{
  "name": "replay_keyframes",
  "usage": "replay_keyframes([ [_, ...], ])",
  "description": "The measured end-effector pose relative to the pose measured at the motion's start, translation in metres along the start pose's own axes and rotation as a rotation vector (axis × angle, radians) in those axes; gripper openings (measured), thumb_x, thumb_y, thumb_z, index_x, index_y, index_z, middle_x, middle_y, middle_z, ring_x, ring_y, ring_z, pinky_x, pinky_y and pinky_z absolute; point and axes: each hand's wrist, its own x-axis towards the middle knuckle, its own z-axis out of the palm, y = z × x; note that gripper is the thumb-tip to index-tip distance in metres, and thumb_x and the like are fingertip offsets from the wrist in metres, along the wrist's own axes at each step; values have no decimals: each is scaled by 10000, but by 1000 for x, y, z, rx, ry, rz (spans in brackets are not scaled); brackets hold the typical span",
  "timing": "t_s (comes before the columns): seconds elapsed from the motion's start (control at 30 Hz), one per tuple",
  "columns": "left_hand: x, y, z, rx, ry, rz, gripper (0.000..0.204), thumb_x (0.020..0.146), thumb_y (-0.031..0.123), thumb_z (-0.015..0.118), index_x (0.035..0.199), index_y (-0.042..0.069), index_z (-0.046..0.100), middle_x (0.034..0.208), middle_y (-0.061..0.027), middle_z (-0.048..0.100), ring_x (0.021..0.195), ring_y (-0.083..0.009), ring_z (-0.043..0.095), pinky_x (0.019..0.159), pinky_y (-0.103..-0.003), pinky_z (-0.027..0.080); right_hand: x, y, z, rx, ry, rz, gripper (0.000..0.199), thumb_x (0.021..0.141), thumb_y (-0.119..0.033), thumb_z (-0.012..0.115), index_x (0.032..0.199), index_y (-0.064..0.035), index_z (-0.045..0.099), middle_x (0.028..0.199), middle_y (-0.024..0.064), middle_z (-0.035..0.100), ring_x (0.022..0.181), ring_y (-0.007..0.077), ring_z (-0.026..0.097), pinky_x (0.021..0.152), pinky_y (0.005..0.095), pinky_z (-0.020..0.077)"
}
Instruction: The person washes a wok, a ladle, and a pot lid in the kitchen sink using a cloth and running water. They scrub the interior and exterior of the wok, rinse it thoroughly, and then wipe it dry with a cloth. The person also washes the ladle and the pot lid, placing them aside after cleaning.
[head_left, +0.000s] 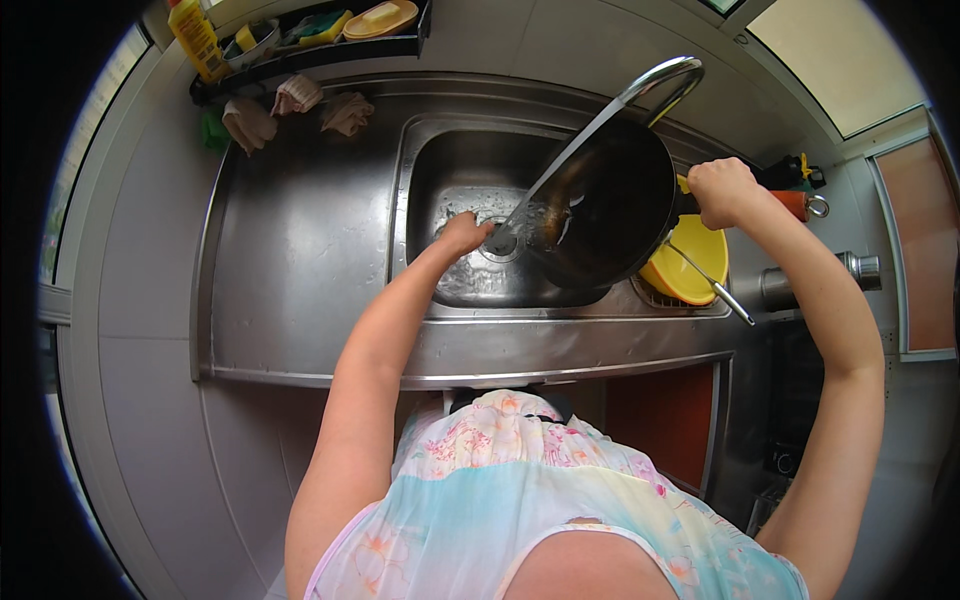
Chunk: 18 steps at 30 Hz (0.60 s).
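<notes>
A dark wok (618,200) is tilted over the right side of the sink basin (425,190), its inside turned toward the left. My right hand (724,190) is wrapped round its handle, which ends in an orange-brown grip (790,205) with a metal ring. From the chrome faucet (655,75) a stream of water falls past the wok's rim toward the drain (503,241). My left hand (465,236) is low in the basin beside that stream, its fingers closed. Whatever it may hold is too small or hidden to make out.
Right of the basin, a yellow bowl (705,262) sits on a wire rack with a metal-handled utensil (715,285) across it. A steel drainboard (295,260) lies to the left. Cloths (250,125) hang under a black shelf (310,50) holding a yellow bottle (198,42) and sponges.
</notes>
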Motion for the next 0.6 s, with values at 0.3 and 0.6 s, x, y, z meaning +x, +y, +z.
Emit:
replay_keyframes([
  [0.3, -19, 16, -22, -581, -517, -318, 825, 788, 601, 625, 1222, -79, 449, 977, -263, 633, 787, -277, 679, 646, -318, 573, 0, 31, -1, 391, -255, -62, 335, 568, -60, 683, 877, 67, 652, 677, 143, 662, 598, 220, 674, 530, 311, 534],
  [0.6, -81, 34, -79, -711, -309, -347, 141, 811, 45, 538, 937, -8, 572, 801, -95, 628, 642, -201, 628, 507, -293, 529, -1, 4, 80, 711, 12, -246, 754, 580, -122, 684, 1293, -5, 466, 737, 132, 648, 730, 314, 647, 673, 390, 499],
])
